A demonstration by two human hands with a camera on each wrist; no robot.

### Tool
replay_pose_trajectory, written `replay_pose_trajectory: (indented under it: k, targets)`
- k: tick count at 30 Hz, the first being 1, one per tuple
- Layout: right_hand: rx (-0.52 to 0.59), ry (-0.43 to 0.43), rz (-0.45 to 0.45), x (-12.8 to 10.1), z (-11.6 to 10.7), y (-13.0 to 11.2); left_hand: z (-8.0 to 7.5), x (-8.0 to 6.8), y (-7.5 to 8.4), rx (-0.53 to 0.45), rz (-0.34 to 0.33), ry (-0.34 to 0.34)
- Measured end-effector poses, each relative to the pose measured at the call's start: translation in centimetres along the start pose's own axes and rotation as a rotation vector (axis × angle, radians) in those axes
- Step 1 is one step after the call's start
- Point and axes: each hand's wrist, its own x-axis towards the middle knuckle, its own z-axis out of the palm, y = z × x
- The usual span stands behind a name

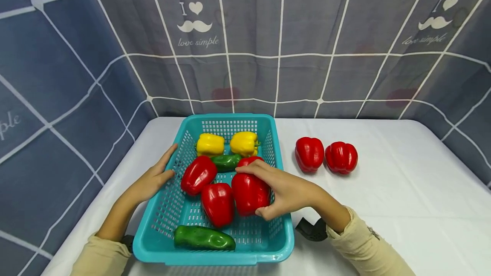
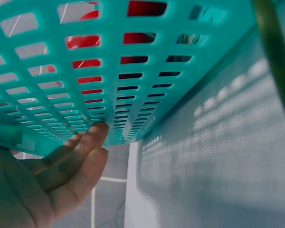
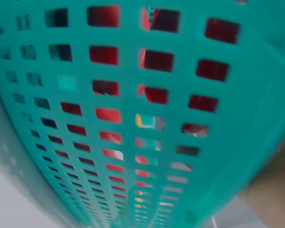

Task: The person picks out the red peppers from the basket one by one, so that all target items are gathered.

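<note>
The head camera is looking forward and down from above the near edge of a white table (image 1: 402, 191), taking in the whole teal basket (image 1: 215, 259), both hands and the checked curtain (image 1: 245, 46) hanging behind. The left wrist camera is sitting low beside the basket's outer wall (image 2: 109, 52), very close, facing along it, with the left hand's fingertips (image 2: 97, 130) resting against the mesh. The right wrist camera is pressing even closer to the basket's wall (image 3: 133, 118), slightly blurred, looking through the holes. All three views are sharing the basket; red shapes are showing through the mesh in both wrist views.
</note>
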Motion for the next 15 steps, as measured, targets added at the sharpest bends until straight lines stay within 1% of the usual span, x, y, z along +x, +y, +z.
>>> replay_pose_trajectory:
  k: [3, 6, 15]
  targets:
    - [0.000, 0.026, -0.009, -0.3, -0.4, 0.0, 0.0, -0.1, 0.0, -0.014, -0.002, -0.003]
    - [-0.028, 0.055, -0.007, -0.8, -0.9, -0.1, -0.1, -0.1, -0.1, -0.027, -0.008, -0.008]
    - [-0.104, 0.183, -0.001, -2.1, -2.8, -0.3, -0.1, 0.0, 0.0, -0.022, 0.002, -0.008]
